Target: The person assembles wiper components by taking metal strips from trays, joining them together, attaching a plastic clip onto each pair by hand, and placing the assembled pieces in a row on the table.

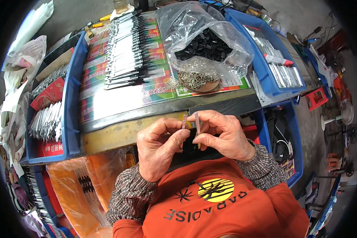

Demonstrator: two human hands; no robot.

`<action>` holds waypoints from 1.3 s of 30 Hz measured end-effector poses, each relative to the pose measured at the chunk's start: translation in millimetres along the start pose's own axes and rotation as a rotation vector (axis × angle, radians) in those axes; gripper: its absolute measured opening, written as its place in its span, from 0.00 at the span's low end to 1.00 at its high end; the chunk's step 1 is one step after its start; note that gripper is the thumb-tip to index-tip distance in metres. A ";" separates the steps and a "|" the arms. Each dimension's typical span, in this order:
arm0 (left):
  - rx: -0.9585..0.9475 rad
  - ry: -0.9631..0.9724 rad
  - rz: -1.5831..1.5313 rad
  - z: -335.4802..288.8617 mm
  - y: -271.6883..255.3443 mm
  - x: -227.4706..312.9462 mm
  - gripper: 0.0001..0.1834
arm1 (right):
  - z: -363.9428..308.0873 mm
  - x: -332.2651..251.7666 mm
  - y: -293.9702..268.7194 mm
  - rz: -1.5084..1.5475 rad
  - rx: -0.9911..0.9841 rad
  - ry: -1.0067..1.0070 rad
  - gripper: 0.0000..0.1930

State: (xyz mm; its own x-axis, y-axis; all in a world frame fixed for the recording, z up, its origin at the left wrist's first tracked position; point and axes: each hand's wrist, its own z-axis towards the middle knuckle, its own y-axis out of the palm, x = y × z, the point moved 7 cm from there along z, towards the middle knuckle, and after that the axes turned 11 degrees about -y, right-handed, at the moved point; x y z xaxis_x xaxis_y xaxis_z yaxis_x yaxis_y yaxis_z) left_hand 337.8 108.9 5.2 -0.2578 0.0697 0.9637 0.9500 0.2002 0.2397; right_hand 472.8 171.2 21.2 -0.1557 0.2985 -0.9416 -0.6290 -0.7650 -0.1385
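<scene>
Close together above my lap, just off the table's front edge, both hands are pinching small parts. My left hand (160, 141) has a narrow pale strip (184, 121) between thumb and fingers. A thin, flat, metallic-looking strip (197, 123) stands upright in the fingertips of my right hand (222, 133). The two strips are side by side with a small gap; their exact kind is too small to make out. Beyond the hands, a round brown dish (205, 88) bears a heap of small brass-coloured pins (196, 75).
A long row of slim silver pieces with black ends (125, 51) lies on the printed table sheet (107, 104). Behind the dish, a clear plastic bag (178, 23) holds black parts (206, 45). Blue bins (73, 95) with metal pieces flank the table. Orange bags (67, 186) sit below left.
</scene>
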 end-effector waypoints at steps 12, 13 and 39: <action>-0.044 -0.017 -0.189 1.8 8.3 -14.5 0.07 | -3.0 6.6 11.1 -0.043 0.036 -0.006 0.24; -0.051 -0.019 -0.214 1.9 8.7 -15.9 0.07 | -3.4 7.3 11.0 -0.063 0.036 -0.010 0.24; -0.142 -0.117 -0.358 6.8 10.0 -30.6 0.05 | -2.9 4.4 14.3 -0.101 0.038 0.037 0.24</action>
State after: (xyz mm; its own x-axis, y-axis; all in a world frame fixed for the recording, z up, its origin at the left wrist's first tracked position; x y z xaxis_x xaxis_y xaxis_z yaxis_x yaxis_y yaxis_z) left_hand 353.9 115.3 -22.7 -0.5877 0.1324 0.7982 0.8091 0.0958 0.5798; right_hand 465.3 160.0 14.2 -0.0622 0.3512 -0.9342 -0.6683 -0.7099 -0.2224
